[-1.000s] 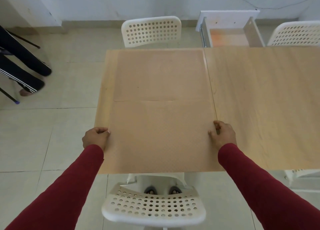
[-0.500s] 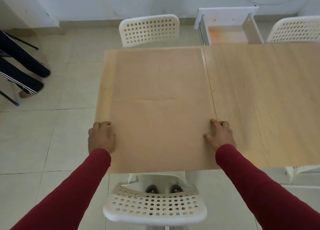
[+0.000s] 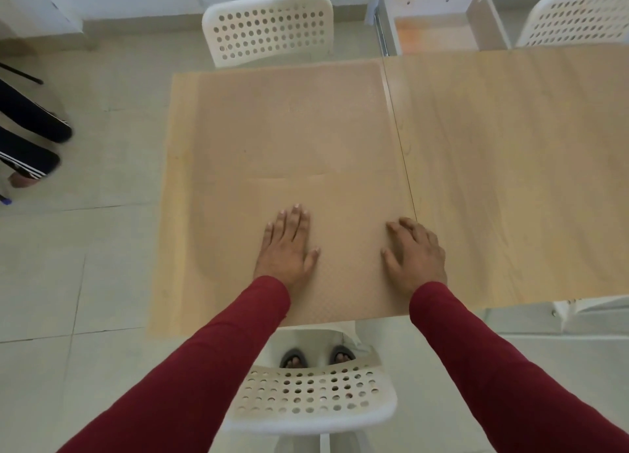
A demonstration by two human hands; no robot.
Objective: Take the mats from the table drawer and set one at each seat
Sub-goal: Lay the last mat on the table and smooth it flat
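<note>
Now both hands lie flat on the near mat [image 3: 343,234], left hand [image 3: 289,245] with straight fingers, right hand [image 3: 417,255] with fingers spread; far mat [image 3: 289,118] lies beyond on the surface [image 3: 510,166].

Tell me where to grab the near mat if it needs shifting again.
Take the near mat by its right edge near the table seam, coming from the right, or by the near edge at the table's rim. It lies flat and thin, so a pinch at an exposed edge probably works best.
</note>
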